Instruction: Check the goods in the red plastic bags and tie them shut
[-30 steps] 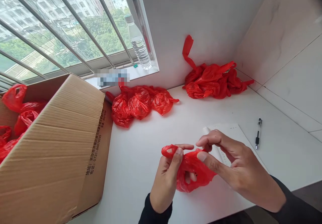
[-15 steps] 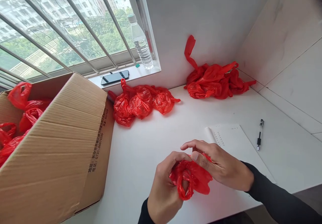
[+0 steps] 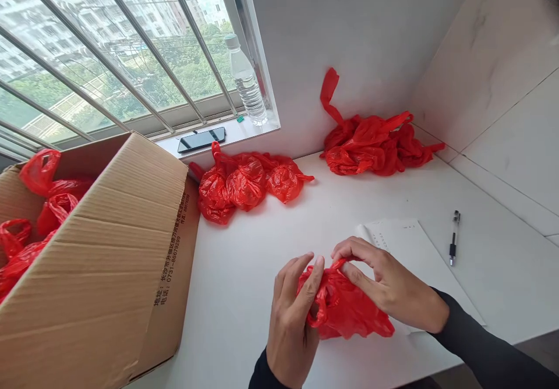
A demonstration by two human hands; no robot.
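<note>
Between my two hands hangs a crumpled red plastic bag (image 3: 351, 310), above the near part of the white table. My left hand (image 3: 292, 313) is at the bag's left side, with a bag handle looped about its fingers and the thumb pointing up. My right hand (image 3: 384, 278) pinches the bag's upper right edge between thumb and fingers. Whatever the bag may contain is hidden. Behind my right hand lies an open notebook (image 3: 430, 269) with some writing on it.
A cardboard box (image 3: 100, 255) with several red bags stands at left. Knotted red bags (image 3: 246, 186) sit below the sill, and a heap of red bags (image 3: 371, 147) lies by the wall. A phone (image 3: 201, 139) and water bottle (image 3: 247, 83) are on the sill; a pen (image 3: 454, 237) lies right.
My left hand has loosened from its tight wrap, its fingers now raised. My right hand has closed on the bag's edge, and the bag has spread out to the right.
</note>
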